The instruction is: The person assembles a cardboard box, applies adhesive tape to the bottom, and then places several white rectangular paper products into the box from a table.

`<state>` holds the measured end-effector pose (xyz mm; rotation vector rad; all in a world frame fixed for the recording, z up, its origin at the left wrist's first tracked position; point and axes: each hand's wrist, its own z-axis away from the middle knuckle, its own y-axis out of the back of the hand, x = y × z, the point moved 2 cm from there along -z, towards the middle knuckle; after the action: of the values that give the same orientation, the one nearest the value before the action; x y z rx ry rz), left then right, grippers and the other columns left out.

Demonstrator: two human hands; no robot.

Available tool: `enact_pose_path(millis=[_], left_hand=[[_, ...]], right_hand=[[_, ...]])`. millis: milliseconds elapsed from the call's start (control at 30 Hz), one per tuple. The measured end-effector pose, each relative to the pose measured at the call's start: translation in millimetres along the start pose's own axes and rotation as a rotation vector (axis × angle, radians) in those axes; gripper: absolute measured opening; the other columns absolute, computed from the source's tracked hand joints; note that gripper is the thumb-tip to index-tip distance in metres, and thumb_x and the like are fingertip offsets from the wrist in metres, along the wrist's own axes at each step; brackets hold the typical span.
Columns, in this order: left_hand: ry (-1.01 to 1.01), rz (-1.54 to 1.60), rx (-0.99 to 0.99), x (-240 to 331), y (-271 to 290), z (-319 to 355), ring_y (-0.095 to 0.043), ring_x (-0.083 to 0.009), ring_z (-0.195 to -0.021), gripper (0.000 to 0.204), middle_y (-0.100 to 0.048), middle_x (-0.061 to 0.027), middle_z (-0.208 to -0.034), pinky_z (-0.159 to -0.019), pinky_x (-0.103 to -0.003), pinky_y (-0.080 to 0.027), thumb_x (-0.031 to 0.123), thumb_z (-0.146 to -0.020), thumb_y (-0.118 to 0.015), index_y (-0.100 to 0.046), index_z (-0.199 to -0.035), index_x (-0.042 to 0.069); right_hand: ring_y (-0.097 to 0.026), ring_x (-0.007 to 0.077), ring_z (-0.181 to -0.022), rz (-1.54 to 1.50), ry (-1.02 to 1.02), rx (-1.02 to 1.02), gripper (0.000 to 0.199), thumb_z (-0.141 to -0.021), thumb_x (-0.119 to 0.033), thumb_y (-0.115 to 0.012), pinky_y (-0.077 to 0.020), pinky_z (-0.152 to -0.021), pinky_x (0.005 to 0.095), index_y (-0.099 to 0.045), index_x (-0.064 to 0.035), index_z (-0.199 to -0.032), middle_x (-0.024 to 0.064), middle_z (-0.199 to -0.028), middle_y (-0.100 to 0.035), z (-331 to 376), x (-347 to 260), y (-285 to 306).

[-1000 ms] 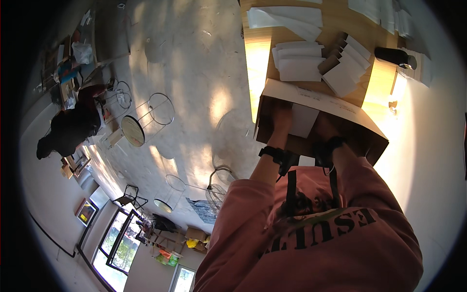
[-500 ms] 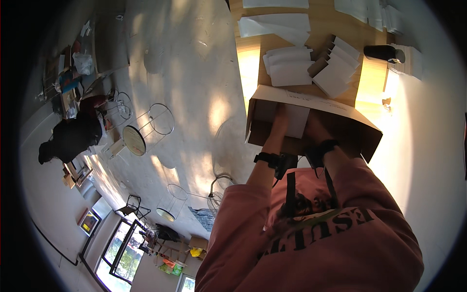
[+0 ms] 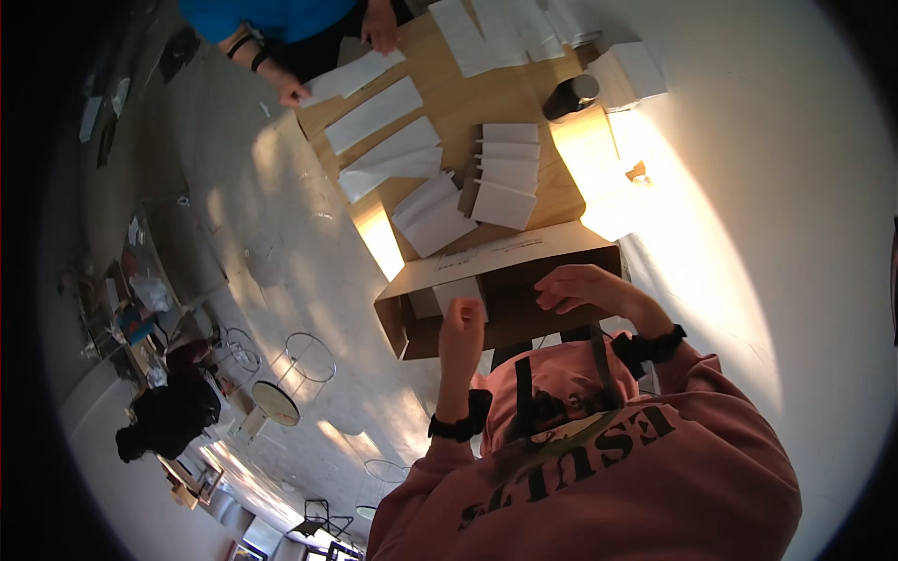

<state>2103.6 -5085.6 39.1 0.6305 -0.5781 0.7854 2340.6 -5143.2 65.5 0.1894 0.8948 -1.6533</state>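
While fingers [image 3: 561, 284] curl, rectangular cardboard [image 3: 513, 292] gapes.

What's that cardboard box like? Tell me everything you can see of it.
The long, rectangular box looks like brown cardboard, paler outside, shadowed inside, with dark print on its upper panel. It sits at the table's near end, slanted in view, its open side facing the person. White pieces are inside toward the left. The left hand and right hand are at its opening; whether either touches it is unclear.
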Motion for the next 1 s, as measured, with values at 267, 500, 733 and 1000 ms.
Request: enact_pose_path(millis=[267, 500, 733, 1000], left_hand=[[-0.269, -0.002, -0.774, 212.7, -146.1, 18.3, -0.057, -0.0145, -0.084, 0.025, -0.058, -0.0066, -0.087, -0.079, -0.029, -0.044, 0.012, -0.086, -0.05, -0.049, -0.109, 0.002], [-0.375, 0.043, -0.346, 240.9, -230.8, -104.5, -0.057, -0.0171, -0.091, 0.032, -0.058, -0.0102, -0.099, -0.081, -0.03, -0.044, 0.013, -0.086, -0.05, -0.046, -0.115, 0.001], [-0.2, 0.043, -0.169, 205.9, -267.6, -181.3, -0.057, -0.019, -0.092, 0.037, -0.058, -0.0136, -0.101, -0.08, -0.029, -0.045, 0.014, -0.082, -0.056, -0.046, -0.115, -0.001], [-0.198, 0.059, -0.106, 196.6, -297.0, -235.4, -0.058, -0.0239, -0.092, 0.041, -0.056, -0.0177, -0.103, -0.078, -0.032, -0.045, 0.02, -0.083, -0.056, -0.043, -0.115, -0.001]], right_hand=[[-0.059, 0.0215, -0.094, 0.171, 0.34, 1.022, 0.035, -0.083, -0.019, -0.06, -0.0466, -0.082, 0.0314, -0.053, 0.0007, -0.111, 0.0137, -0.102, -0.061, 26.3, -6.5, 260.2], [-0.044, 0.0333, -0.113, 0.742, -0.092, 1.288, 0.083, -0.065, -0.033, -0.077, -0.0372, -0.092, 0.0432, -0.032, -0.0007, -0.126, 0.0191, -0.12, -0.046, -94.8, 30.6, 349.4], [-0.04, 0.0324, -0.111, 0.817, -0.142, 1.334, 0.07, -0.06, -0.03, -0.08, -0.0301, -0.093, 0.0453, -0.041, -0.0016, -0.111, 0.016, -0.115, -0.043, -101.0, 16.7, 349.2], [-0.056, 0.0257, -0.091, 0.265, 0.089, 1.125, 0.041, -0.069, -0.023, -0.073, -0.0437, -0.079, 0.0371, -0.052, -0.0024, -0.098, 0.0121, -0.098, -0.057, -86.4, 50.2, 370.9]])
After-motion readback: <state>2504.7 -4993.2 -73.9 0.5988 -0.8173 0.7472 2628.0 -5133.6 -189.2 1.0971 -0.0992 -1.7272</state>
